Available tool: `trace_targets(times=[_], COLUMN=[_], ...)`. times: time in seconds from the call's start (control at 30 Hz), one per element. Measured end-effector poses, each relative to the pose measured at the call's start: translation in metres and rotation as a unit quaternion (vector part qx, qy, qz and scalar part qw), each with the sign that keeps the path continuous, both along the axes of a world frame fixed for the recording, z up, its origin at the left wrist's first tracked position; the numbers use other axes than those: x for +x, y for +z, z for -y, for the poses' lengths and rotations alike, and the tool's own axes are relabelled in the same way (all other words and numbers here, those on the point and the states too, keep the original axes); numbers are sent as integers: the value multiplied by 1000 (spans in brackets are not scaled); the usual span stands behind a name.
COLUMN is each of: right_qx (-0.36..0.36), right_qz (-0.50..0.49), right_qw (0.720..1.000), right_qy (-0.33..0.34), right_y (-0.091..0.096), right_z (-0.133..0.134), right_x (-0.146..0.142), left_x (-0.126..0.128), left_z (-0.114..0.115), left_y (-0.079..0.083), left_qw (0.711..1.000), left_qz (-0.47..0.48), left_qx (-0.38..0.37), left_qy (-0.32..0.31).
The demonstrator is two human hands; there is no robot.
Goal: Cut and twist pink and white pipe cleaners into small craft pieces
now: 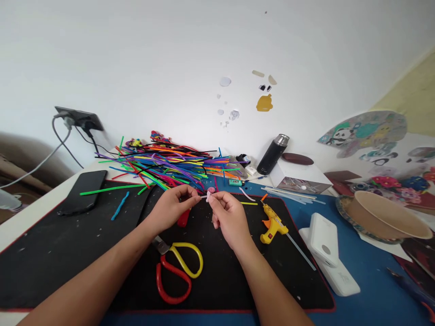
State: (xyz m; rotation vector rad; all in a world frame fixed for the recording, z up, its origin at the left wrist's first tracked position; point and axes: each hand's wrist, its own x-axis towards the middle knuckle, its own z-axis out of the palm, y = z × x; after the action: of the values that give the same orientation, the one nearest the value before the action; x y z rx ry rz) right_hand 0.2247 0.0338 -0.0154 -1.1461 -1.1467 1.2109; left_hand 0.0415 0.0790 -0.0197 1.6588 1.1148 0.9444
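Observation:
My left hand (173, 203) and my right hand (227, 213) meet above a black mat (68, 253), both pinched on a small pink pipe-cleaner piece (209, 195) with a curled end. The fingers of each hand are pressed together on it. Below the hands lie scissors (176, 269) with one yellow and one red handle. A small red object (183, 218) sits partly hidden under the left hand.
A heap of coloured pipe cleaners (170, 165) lies behind the hands. A yellow glue gun (272, 224), white power banks (326, 244), a black flask (272, 155), a white box (299, 179) and a brown bowl (384, 217) are right. A black phone (83, 190) lies left.

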Motion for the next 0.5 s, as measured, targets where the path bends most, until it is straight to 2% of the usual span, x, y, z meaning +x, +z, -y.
trace_targets(times=[0.2,0.5], right_qx=[-6,7], right_qz=[9,40], right_qw=[1000,999], right_qy=[-2,-9], right_y=[0,-4], right_z=[0,1], right_x=[-1,-3], left_x=[0,0], left_z=[-2,-2], left_y=[-2,-2], left_qw=[992,990], left_qz=[114,128], left_qx=[-41,-49], left_qy=[19,16])
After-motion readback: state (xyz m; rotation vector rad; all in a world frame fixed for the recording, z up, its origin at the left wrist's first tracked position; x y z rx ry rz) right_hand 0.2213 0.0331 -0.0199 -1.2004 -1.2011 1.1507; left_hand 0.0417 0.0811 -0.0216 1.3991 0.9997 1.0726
